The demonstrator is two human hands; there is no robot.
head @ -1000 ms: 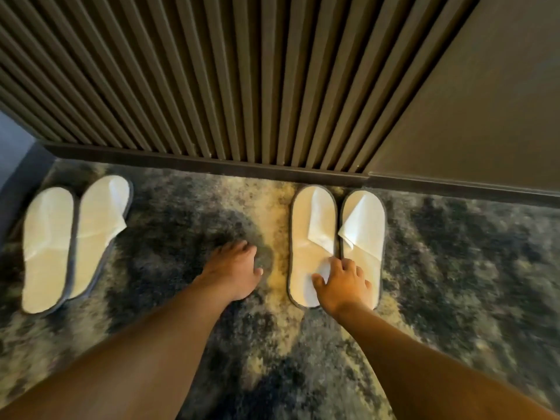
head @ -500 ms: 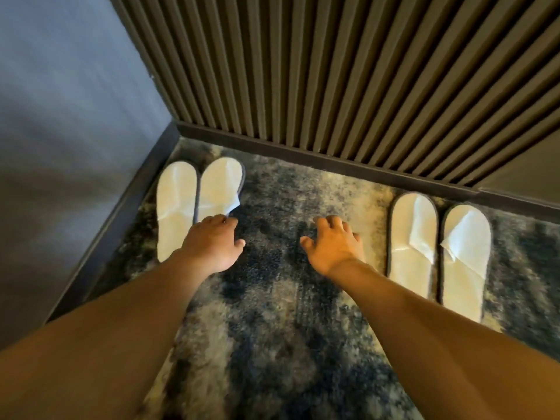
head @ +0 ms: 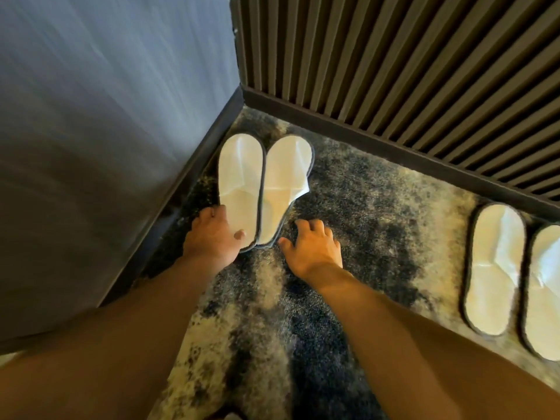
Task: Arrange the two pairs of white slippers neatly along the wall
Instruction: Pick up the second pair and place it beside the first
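One pair of white slippers lies in the corner, toes toward the slatted wall (head: 394, 56): the left slipper (head: 241, 183) and its mate (head: 285, 180), heels touching, toes slightly splayed. My left hand (head: 212, 234) grips the left slipper's heel, thumb on top of the sole. My right hand (head: 312, 247) rests on the carpet just right of the mate's heel, fingers apart, holding nothing. The second pair sits side by side at the right edge of the view: one slipper (head: 494, 268) whole, the other (head: 545, 292) partly cut off.
A mottled blue and cream carpet (head: 363, 207) covers the floor. A dark baseboard (head: 394, 147) runs under the slatted wall. A blue-grey side wall (head: 106, 101) with its own baseboard closes the left side, close to the left slipper.
My view swung left into the corner. Both hands left the right pair and moved to the corner pair; the left hand now holds a heel there, the right hand sits beside the other.
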